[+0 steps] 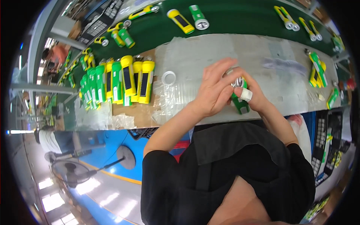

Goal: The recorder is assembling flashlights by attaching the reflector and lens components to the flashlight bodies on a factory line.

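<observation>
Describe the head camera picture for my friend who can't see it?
Both hands, left hand and right hand, hold a green flashlight over a grey workbench. A row of yellow and green flashlights lies to the left.

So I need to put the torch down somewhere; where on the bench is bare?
Free: the grey bench top between both hands and the pile of torches at right. Crowded: the left, where a row of torches lies beside a clear ring.

The green plastic flashlight (240, 101) stands nearly upright between my two grips, its shiny reflector head up, its base below them.
</observation>
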Demonstrator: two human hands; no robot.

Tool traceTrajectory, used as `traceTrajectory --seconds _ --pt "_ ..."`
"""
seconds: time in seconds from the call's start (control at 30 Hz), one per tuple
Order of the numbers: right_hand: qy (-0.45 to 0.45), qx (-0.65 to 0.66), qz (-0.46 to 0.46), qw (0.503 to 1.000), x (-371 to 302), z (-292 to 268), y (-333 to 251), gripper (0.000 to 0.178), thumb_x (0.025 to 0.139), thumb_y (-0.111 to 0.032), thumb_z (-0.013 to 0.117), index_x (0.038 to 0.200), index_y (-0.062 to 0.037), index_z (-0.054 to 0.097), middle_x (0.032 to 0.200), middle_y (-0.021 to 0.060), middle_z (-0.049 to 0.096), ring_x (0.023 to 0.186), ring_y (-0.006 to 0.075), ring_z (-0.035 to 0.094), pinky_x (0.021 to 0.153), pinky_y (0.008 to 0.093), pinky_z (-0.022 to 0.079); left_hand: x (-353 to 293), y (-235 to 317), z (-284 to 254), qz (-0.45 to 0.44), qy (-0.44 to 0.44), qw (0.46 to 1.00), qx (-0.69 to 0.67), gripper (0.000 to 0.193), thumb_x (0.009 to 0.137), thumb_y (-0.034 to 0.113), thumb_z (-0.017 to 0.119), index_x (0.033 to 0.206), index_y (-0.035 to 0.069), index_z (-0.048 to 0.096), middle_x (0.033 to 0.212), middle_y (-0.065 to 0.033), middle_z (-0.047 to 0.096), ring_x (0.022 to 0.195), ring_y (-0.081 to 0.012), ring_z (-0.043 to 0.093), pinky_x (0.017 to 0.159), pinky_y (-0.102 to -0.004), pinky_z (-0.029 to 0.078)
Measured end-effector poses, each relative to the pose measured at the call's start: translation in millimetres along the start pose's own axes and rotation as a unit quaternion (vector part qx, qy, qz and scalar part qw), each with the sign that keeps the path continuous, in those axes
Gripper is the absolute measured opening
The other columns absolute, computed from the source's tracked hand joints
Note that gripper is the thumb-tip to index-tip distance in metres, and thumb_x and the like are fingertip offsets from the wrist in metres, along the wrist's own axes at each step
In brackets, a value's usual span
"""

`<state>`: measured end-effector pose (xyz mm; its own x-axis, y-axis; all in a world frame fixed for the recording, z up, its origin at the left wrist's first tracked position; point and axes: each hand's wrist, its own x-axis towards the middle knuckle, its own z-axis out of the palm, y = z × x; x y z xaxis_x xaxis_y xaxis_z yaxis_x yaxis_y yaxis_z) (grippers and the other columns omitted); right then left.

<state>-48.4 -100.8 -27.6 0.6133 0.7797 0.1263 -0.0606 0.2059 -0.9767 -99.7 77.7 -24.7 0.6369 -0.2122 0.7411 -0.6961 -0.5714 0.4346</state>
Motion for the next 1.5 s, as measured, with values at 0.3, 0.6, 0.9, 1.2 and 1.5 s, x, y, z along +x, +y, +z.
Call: traceTrajectory --seconds 0.3,0.6,0.9,1.2,1.5 --pt "0.115 -0.023 -0.170 0.978 45.5 -30.8 14.5 0.053 0.090 -0.042 0.064 0.124 -0.0056 0.046 0.085 0.0130 0.059 0.071 0.0196 0.060 0.064 0.0330 0.049 -68.6 -59.8 -102.5 -0.288 -0.246 0.856 0.351 0.054 0.082 0.017 0.073 0.133 0.013 0.054 0.120 -0.0193 0.057 0.105 -0.0381 0.056 0.089 -0.0431 0.048" --pt "0.103 -0.020 -0.142 0.984 44.6 -29.0 8.6 0.043 0.091 -0.029 0.063 0.122 -0.0049 0.046 0.092 0.0098 0.059 0.076 0.0197 0.061 0.071 0.0348 0.050 31.2 -18.6 -21.1 -0.188 0.119 0.917 -0.330 0.034 0.080 0.003 0.076 0.109 0.004 0.058 0.124 -0.0146 0.055 0.101 -0.0188 0.061 0.083 -0.0290 0.054" --pt "0.078 -0.039 -0.194 0.977 44.4 -33.6 12.4 0.041 0.090 -0.013 0.063 0.126 -0.0056 0.045 0.109 0.0062 0.055 0.089 0.0135 0.059 0.076 0.0288 0.052 57.6 -17.4 -0.5 -0.062 0.036 0.996 -0.057 0.030 0.068 0.014 0.085 0.094 0.008 0.071 0.110 -0.0102 0.060 0.092 -0.0228 0.060 0.071 -0.0314 0.049" --pt "0.050 -0.071 -0.164 0.983 41.0 -46.9 6.0 0.065 0.091 -0.035 0.066 0.141 -0.0075 0.035 0.135 0.0085 0.047 0.126 0.0203 0.046 0.105 0.0371 0.038 68.3 -13.4 -22.0 -0.036 -0.076 0.995 0.059 0.039 0.064 0.024 0.085 0.100 0.013 0.075 0.106 -0.0081 0.059 0.095 -0.0250 0.056 0.077 -0.0360 0.047" --pt "0.035 -0.446 -0.234 0.863 15.6 -82.8 -73.2 0.040 0.078 -0.024 0.076 0.112 -0.0054 0.065 0.109 0.0107 0.062 0.100 0.0278 0.062 0.083 0.0358 0.051 72.7 -6.9 -1.2 -0.031 -0.102 0.994 -0.022 0.048 0.066 0.020 0.085 0.111 0.013 0.068 0.110 -0.0101 0.060 0.098 -0.0303 0.059 0.082 -0.0400 0.050"
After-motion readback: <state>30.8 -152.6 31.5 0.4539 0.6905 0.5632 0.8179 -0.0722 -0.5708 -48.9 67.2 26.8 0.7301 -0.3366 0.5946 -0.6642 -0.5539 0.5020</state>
